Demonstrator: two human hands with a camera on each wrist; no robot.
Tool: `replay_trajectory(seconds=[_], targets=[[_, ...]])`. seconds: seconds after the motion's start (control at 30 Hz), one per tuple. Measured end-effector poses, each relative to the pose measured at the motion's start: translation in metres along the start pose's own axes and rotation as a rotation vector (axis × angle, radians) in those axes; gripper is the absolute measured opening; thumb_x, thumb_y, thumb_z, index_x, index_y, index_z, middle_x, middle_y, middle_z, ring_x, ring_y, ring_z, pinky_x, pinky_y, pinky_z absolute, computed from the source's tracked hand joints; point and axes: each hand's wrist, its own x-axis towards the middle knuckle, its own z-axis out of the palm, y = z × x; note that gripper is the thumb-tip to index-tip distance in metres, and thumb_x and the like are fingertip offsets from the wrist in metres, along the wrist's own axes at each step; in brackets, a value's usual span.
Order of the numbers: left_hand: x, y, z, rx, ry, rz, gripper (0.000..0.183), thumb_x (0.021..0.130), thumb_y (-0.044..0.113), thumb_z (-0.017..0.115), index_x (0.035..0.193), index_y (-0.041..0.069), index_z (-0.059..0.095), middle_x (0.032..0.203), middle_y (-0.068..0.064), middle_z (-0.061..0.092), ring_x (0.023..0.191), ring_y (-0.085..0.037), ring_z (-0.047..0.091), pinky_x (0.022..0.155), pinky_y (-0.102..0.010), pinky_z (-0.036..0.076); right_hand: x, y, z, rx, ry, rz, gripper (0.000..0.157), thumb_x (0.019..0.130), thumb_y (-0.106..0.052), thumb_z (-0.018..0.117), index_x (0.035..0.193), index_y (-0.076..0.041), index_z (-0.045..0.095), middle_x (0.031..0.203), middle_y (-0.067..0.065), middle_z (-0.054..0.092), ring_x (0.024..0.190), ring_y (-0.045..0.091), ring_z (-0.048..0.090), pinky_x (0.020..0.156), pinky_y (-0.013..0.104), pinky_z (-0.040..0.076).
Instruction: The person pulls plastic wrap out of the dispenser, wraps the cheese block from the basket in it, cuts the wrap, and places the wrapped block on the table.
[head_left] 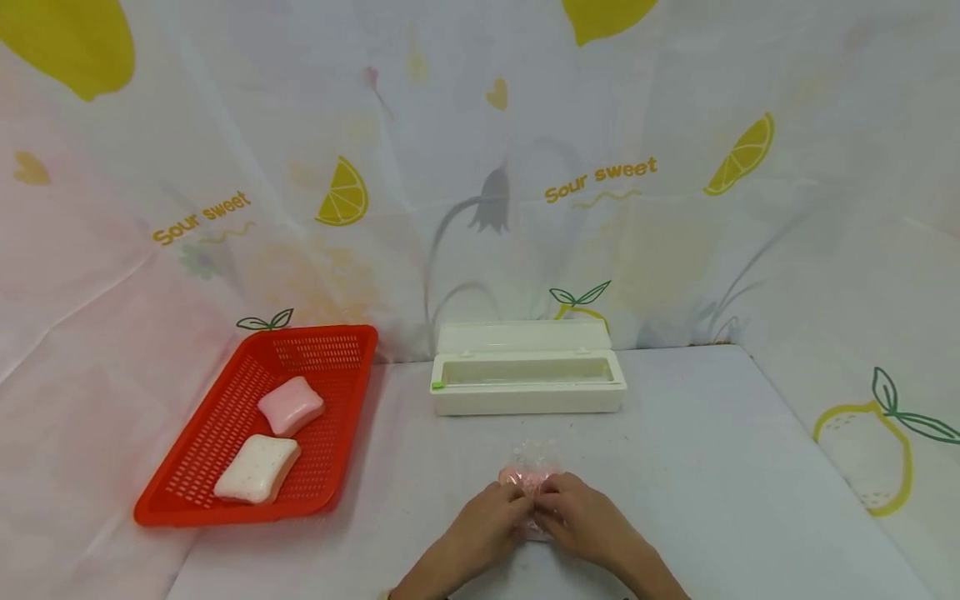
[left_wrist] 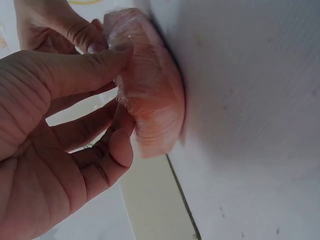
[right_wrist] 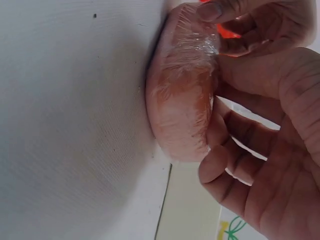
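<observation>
A pink bar of soap [left_wrist: 157, 90] wrapped in clear cling film [right_wrist: 187, 57] lies on the white tabletop. In the head view a loose edge of film stands out beyond the far side of the soap. My left hand [head_left: 487, 521] and right hand [head_left: 588, 517] meet over the wrapped bar, their thumbs close together. Thumb and fingers of the left pinch the film at the bar's upper face, and the right does the same beside it. Part of the soap is hidden beneath the hands in the head view.
Behind the hands stands a white cling film dispenser box [head_left: 528, 402], lid raised, with a green slider at its left. To the left, a red plastic basket [head_left: 347, 417] holds a pink soap [head_left: 291, 405] and a white soap [head_left: 257, 468]. A lemon-print cloth backdrop [head_left: 480, 167] surrounds the table.
</observation>
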Motion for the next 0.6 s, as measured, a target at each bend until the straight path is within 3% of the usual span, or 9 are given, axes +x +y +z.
replay_trajectory(seconds=[0.1, 0.27, 0.43, 0.53, 0.6], targets=[[-0.001, -0.001, 0.007, 0.0, -0.017, -0.007, 0.026, 0.077, 0.013, 0.081, 0.1, 0.014, 0.07, 0.094, 0.004, 0.061, 0.082, -0.01, 0.056, 0.071, -0.018, 0.043, 0.0, 0.001, 0.0, 0.041, -0.078, 0.043, 0.01, 0.09, -0.017, 0.072, 0.099, -0.015, 0.076, 0.094, -0.012, 0.056, 0.085, 0.005, 0.049, 0.071, 0.025, 0.048], [-0.002, -0.001, 0.016, 0.035, -0.036, -0.022, 0.027, 0.08, 0.016, 0.08, 0.105, 0.015, 0.071, 0.094, 0.004, 0.059, 0.082, -0.009, 0.054, 0.07, -0.018, 0.043, -0.003, 0.004, 0.002, 0.049, -0.136, 0.061, 0.013, 0.092, -0.017, 0.069, 0.102, -0.013, 0.076, 0.097, -0.012, 0.055, 0.09, 0.006, 0.05, 0.075, 0.027, 0.048], [-0.002, 0.003, 0.015, 0.108, -0.127, -0.084, 0.039, 0.08, 0.035, 0.081, 0.112, 0.02, 0.065, 0.096, 0.005, 0.054, 0.084, -0.011, 0.051, 0.065, -0.022, 0.041, -0.003, 0.011, -0.003, 0.104, -0.181, 0.061, 0.015, 0.095, -0.019, 0.066, 0.107, -0.014, 0.074, 0.102, -0.012, 0.058, 0.093, 0.006, 0.054, 0.08, 0.031, 0.05], [0.0, 0.007, 0.013, 0.141, -0.155, -0.114, 0.053, 0.077, 0.05, 0.079, 0.12, 0.025, 0.06, 0.095, 0.006, 0.052, 0.085, -0.011, 0.048, 0.063, -0.023, 0.037, -0.003, 0.017, -0.013, 0.19, -0.149, 0.09, 0.015, 0.095, -0.016, 0.066, 0.107, -0.014, 0.073, 0.103, -0.01, 0.063, 0.093, 0.006, 0.058, 0.08, 0.033, 0.051], [0.001, 0.009, 0.012, 0.181, -0.124, -0.093, 0.048, 0.079, 0.048, 0.077, 0.119, 0.028, 0.06, 0.092, 0.005, 0.054, 0.084, -0.012, 0.05, 0.061, -0.023, 0.034, -0.003, 0.021, -0.022, 0.231, -0.094, 0.128, 0.014, 0.093, -0.012, 0.068, 0.107, -0.013, 0.072, 0.103, -0.008, 0.065, 0.091, 0.006, 0.06, 0.074, 0.031, 0.052]])
